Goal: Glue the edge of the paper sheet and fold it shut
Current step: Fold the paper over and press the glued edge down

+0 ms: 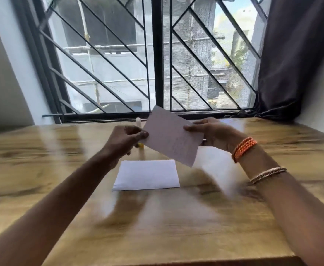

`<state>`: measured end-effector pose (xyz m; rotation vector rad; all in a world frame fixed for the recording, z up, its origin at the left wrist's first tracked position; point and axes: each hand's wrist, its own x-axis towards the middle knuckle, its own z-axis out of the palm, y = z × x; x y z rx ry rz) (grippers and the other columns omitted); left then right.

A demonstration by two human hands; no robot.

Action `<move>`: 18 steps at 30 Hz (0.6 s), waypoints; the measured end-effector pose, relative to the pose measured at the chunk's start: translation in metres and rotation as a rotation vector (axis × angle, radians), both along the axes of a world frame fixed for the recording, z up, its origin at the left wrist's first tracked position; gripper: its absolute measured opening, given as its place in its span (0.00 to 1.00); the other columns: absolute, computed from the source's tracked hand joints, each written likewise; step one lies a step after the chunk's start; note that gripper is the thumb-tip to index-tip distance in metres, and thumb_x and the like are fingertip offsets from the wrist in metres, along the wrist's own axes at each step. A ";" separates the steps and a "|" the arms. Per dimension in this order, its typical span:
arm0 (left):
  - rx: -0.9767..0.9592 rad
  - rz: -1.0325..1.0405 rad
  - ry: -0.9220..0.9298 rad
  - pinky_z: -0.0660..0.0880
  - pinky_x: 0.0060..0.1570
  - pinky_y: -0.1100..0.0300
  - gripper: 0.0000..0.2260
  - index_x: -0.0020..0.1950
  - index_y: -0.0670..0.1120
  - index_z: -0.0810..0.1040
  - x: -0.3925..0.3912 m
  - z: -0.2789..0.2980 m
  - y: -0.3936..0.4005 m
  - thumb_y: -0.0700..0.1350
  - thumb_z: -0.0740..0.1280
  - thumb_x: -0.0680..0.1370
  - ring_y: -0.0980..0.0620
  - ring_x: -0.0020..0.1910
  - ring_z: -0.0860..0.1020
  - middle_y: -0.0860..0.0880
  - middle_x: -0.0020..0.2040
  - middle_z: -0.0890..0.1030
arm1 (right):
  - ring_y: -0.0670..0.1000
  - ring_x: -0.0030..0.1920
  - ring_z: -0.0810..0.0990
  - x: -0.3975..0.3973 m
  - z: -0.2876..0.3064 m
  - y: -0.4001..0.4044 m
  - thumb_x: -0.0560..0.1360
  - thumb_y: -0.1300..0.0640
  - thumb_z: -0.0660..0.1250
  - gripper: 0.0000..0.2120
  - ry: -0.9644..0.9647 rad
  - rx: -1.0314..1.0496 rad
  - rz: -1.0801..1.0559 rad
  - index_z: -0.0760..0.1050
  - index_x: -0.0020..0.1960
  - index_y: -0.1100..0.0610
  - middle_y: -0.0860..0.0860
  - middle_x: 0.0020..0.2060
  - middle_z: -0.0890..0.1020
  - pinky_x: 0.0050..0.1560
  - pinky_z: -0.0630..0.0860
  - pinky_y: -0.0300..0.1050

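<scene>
A white paper sheet (171, 137) with faint writing is held tilted above the wooden table (61, 154). My left hand (125, 141) pinches its left edge and my right hand (213, 133) pinches its right edge. A second white folded paper (146, 175) lies flat on the table below the hands. Behind my left hand stands a glue stick (138, 121) with a pale cap; a bit of its yellow body shows under the hand. The view is blurred by motion.
A barred window (157, 54) runs along the far edge of the table. A dark curtain (295, 58) hangs at the right, next to a white wall. A pale blurred patch, perhaps a reflection, lies on the table right of the folded paper.
</scene>
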<state>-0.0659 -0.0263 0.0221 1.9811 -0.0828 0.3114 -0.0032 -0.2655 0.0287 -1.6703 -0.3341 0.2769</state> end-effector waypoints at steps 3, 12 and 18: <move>-0.288 0.139 0.129 0.66 0.31 0.63 0.04 0.39 0.47 0.78 -0.025 -0.010 0.018 0.44 0.69 0.74 0.54 0.31 0.72 0.53 0.32 0.79 | 0.46 0.33 0.83 -0.014 -0.006 0.027 0.77 0.60 0.64 0.05 0.188 0.247 0.039 0.78 0.47 0.60 0.51 0.34 0.84 0.37 0.82 0.39; -0.279 0.115 0.391 0.71 0.22 0.69 0.03 0.42 0.48 0.77 -0.043 -0.026 0.046 0.44 0.69 0.74 0.59 0.26 0.76 0.53 0.35 0.75 | 0.50 0.34 0.81 -0.039 -0.023 0.059 0.72 0.62 0.71 0.07 0.170 0.045 -0.173 0.74 0.44 0.63 0.56 0.39 0.80 0.32 0.82 0.41; -0.165 0.032 0.460 0.70 0.20 0.71 0.04 0.47 0.46 0.75 -0.045 -0.020 0.044 0.42 0.68 0.75 0.61 0.21 0.76 0.51 0.36 0.76 | 0.50 0.38 0.80 -0.046 -0.023 0.051 0.71 0.60 0.72 0.13 0.190 -0.075 -0.184 0.74 0.51 0.65 0.56 0.41 0.80 0.28 0.80 0.38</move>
